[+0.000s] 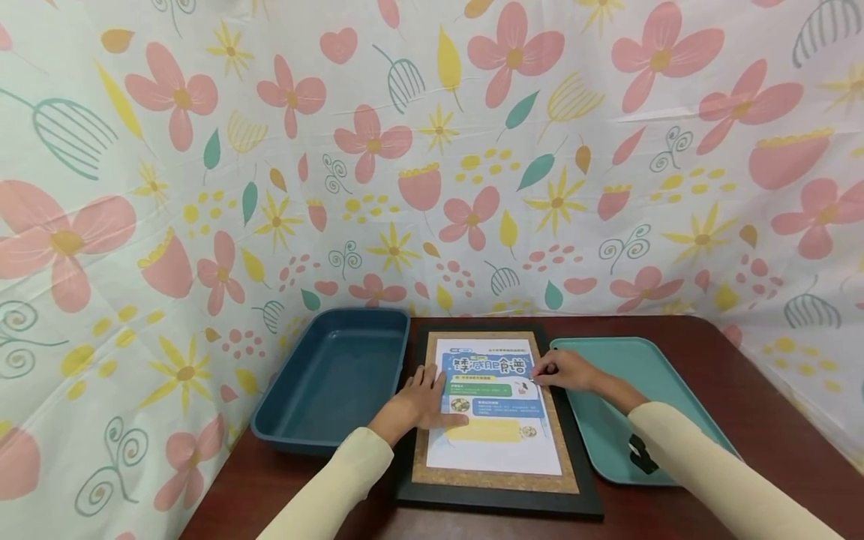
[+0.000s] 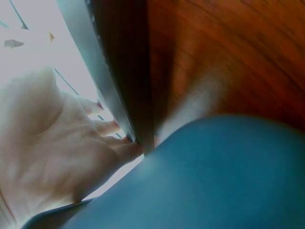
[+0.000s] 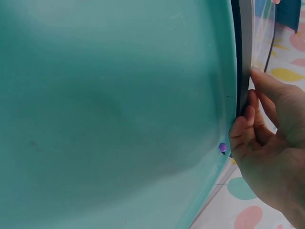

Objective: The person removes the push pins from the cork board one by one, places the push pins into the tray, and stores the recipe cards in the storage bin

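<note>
A printed sheet point(image 1: 496, 454) with Chinese lettering and blue, green and yellow blocks lies on a cork board point(image 1: 499, 478) in a black frame point(image 1: 499, 501). My left hand point(image 1: 424, 401) rests flat on the sheet's left side, fingers straight and thumb spread. In the left wrist view the left hand point(image 2: 57, 138) reaches past the frame's side. At the right edge of the sheet, my right hand point(image 1: 567, 370) has its fingers curled and thumb tip near the paper. In the right wrist view, whatever lies between the right hand's point(image 3: 276, 133) fingertips is hidden.
A deep blue bin point(image 1: 324, 442) stands left of the board. On the right lies a flat teal tray point(image 1: 628, 360), with a small purple pin point(image 3: 222, 147) near its rim. Beneath my right sleeve shows a black object point(image 1: 643, 454). Floral fabric point(image 1: 432, 150) hangs behind the table.
</note>
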The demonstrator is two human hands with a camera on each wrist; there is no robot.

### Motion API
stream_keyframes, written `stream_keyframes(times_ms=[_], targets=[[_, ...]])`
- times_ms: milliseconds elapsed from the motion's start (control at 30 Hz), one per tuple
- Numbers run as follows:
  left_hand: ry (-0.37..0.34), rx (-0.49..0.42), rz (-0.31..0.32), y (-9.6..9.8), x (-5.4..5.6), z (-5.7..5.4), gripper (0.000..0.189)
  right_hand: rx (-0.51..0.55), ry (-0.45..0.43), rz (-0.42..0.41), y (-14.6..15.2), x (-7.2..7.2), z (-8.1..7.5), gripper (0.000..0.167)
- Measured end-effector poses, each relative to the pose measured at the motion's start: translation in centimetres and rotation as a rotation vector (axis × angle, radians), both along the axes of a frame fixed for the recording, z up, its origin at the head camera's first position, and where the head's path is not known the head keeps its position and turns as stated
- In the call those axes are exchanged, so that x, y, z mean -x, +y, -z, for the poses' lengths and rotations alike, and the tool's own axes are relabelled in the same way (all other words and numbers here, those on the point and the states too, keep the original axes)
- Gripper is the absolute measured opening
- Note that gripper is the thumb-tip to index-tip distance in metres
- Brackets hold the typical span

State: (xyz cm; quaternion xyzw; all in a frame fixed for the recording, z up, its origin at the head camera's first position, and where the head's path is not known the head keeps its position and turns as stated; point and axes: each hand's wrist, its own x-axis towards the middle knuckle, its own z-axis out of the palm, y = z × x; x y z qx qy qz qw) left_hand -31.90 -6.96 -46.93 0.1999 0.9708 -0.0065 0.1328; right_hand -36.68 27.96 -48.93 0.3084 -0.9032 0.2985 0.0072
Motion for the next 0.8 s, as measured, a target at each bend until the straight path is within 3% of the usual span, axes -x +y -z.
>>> stream_keyframes(times_ms=[267, 800], targets=[[-0.007, 0.001, -0.005, -0.04, -0.07, 0.01, 0.111, 0.003, -0.014, -0.024, -0.11, -0.09, -0.19, 0.007], [0.001, 0.003, -0.006, -0.01, 0.14, 0.11, 0.111, 0.003, 0.015, 0.02, -0.08, -0.45, 0.01, 0.005]])
